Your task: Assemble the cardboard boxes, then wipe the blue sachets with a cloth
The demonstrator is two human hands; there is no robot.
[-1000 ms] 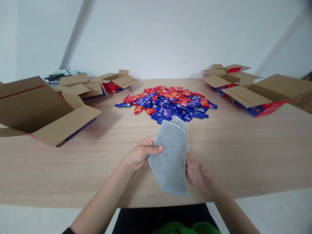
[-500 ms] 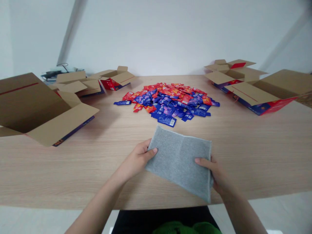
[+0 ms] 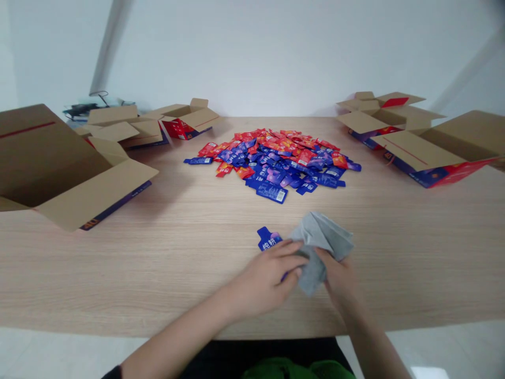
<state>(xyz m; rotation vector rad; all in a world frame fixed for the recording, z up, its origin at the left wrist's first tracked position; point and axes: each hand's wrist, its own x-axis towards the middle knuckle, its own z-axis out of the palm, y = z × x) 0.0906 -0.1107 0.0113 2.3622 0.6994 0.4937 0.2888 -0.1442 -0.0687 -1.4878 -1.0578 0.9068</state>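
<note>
A grey cloth, bunched and folded, is gripped in my right hand above the near part of the table. My left hand reaches in from the left, its fingertips against the cloth. Behind its fingers is a flat blue sachet with white lettering; the neck end sticks out, and a bit of blue shows between fingers and thumb. My left hand appears closed on this sachet, most of which it hides. Beyond the hands lies a heap of red sachets and blue sachets.
An open cardboard box stands at the left, with smaller open boxes behind it. More open boxes line the right side. The wooden table ends close to my lap. A white wall rises behind.
The grey cloth, spread flat between both hands before, is now crumpled in my right hand. My left hand has let go of its left edge and moved right. The blue sachet has come into view.
</note>
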